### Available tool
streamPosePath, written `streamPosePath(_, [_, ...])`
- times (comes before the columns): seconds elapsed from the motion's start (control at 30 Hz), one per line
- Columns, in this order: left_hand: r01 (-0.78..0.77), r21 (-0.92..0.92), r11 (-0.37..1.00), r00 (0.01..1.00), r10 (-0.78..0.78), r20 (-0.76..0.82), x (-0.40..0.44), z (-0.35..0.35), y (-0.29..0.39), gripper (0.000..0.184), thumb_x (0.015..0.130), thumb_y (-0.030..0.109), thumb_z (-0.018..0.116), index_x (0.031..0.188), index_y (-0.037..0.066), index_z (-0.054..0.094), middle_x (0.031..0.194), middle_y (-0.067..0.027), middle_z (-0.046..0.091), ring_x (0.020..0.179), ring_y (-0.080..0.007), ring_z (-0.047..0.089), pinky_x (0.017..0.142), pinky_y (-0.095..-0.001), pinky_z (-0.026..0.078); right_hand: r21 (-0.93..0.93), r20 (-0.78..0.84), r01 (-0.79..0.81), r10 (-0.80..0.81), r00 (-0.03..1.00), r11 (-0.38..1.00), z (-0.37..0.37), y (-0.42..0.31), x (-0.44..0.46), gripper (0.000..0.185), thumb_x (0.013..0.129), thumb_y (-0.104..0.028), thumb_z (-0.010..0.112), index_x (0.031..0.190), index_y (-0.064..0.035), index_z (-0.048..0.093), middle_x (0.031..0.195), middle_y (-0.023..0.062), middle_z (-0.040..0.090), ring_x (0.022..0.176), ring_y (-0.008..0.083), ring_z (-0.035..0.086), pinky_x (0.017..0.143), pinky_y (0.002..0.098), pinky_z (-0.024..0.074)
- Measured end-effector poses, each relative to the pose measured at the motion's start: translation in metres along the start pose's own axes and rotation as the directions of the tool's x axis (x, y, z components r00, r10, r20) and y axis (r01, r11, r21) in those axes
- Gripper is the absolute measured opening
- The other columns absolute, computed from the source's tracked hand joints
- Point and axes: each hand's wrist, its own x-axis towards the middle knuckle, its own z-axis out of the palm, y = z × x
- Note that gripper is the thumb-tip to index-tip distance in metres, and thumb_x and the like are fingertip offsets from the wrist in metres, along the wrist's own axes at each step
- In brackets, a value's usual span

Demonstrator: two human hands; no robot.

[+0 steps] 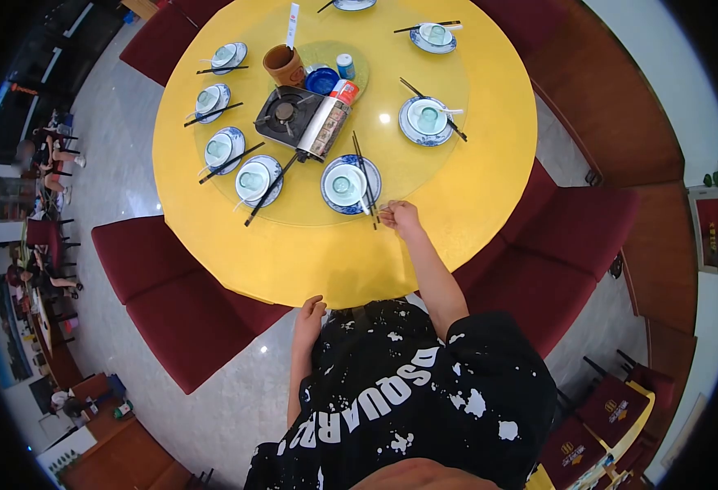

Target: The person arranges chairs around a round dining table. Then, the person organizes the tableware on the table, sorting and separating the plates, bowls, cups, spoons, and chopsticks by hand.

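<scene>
My right hand [401, 217] reaches over the near side of the table, its thumb and fingers pinched together. The fingertips are beside the lower ends of black chopsticks [359, 153], which lie across the right part of a blue-and-white plate [328, 200]. Whatever the pinch holds, if anything, is too small to make out. On that plate sit a white bowl and a pale green glass [345, 185], with a white spoon handle pointing to the lower right. Low at the table's front edge, my left hand [312, 309] hangs with loosely bent fingers and no object visible in it.
Similar place settings ring the round yellow table [253, 249]. A portable gas stove [285, 113], brown wooden holder [284, 67], blue dish [322, 81] and can [345, 65] stand toward the middle. Dark red chairs [187, 306] flank me. Other people sit far left.
</scene>
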Motion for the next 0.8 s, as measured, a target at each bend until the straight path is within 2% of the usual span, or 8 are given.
streamPosePath(0.13, [-0.011, 0.012, 1.0, 1.0, 0.011, 0.011, -0.014, 0.028, 0.005, 0.04, 0.096, 0.024, 0.056, 0.127, -0.001, 0.059, 0.108, -0.0096, 0.068, 0.089, -0.0161, 0.064, 0.076, -0.0276, 0.047, -0.052, 0.045, -0.049, 0.052, 0.998, 0.997, 0.004, 0.012, -0.018, 0.024, 0.1, -0.022, 0.055, 0.113, -0.0016, 0.057, 0.099, 0.013, 0.07, 0.078, 0.0218, 0.067, 0.067, 0.037, 0.0565])
streamPosePath(0.3, [-0.014, 0.041, 0.999, 1.0, 0.014, -0.007, -0.025, 0.056, 0.013, 0.041, 0.096, 0.025, 0.055, 0.127, 0.0, 0.059, 0.108, -0.0095, 0.068, 0.09, -0.0157, 0.064, 0.077, -0.0277, 0.047, -0.148, 0.099, -0.127, 0.143, 0.985, 0.981, 0.017, 0.028, -0.029, 0.025, 0.1, -0.024, 0.054, 0.112, -0.0022, 0.058, 0.1, 0.0121, 0.07, 0.077, 0.0201, 0.067, 0.066, 0.0349, 0.0563])
streamPosePath(0.47, [-0.007, 0.012, 1.0, 1.0, 0.007, 0.003, -0.039, 0.088, 0.004, 0.041, 0.095, 0.025, 0.055, 0.127, 0.0, 0.06, 0.107, -0.0088, 0.069, 0.089, -0.0157, 0.065, 0.077, -0.0279, 0.048, -0.361, 0.27, -0.059, 0.164, 0.949, 0.931, -0.01, 0.029, -0.058, 0.025, 0.099, -0.026, 0.057, 0.11, -0.0036, 0.06, 0.101, 0.0103, 0.071, 0.077, 0.0184, 0.068, 0.064, 0.0313, 0.0558])
streamPosePath(0.57, [-0.009, 0.013, 1.0, 1.0, 0.009, 0.024, -0.03, 0.109, 0.001, 0.04, 0.095, 0.025, 0.055, 0.127, 0.001, 0.06, 0.106, -0.0085, 0.07, 0.089, -0.0157, 0.065, 0.077, -0.0282, 0.048, -0.347, 0.231, -0.101, 0.19, 0.954, 0.932, -0.054, 0.011, -0.068, 0.025, 0.097, -0.025, 0.06, 0.111, -0.0045, 0.062, 0.102, 0.0107, 0.071, 0.081, 0.0201, 0.069, 0.067, 0.0326, 0.0561])
streamPosePath(0.63, [-0.016, 0.019, 1.0, 0.999, 0.015, 0.03, -0.05, 0.121, -0.003, 0.04, 0.095, 0.025, 0.055, 0.127, 0.001, 0.06, 0.106, -0.0085, 0.07, 0.088, -0.0157, 0.065, 0.077, -0.0283, 0.048, -0.204, 0.18, -0.134, 0.172, 0.968, 0.97, -0.103, 0.001, -0.097, 0.027, 0.097, -0.022, 0.057, 0.116, -0.0031, 0.06, 0.102, 0.0132, 0.07, 0.08, 0.0215, 0.07, 0.067, 0.0335, 0.0562])
streamPosePath(0.8, [-0.016, 0.012, 1.0, 1.0, 0.015, 0.025, -0.03, 0.143, -0.008, 0.04, 0.095, 0.025, 0.055, 0.126, 0.001, 0.061, 0.106, -0.0084, 0.07, 0.088, -0.0156, 0.065, 0.078, -0.0284, 0.048, 0.052, 0.055, -0.095, 0.092, 0.994, 0.994, -0.204, -0.031, -0.076, 0.032, 0.098, -0.021, 0.054, 0.123, -0.0023, 0.056, 0.114, 0.0136, 0.068, 0.098, 0.025, 0.067, 0.084, 0.0372, 0.0547])
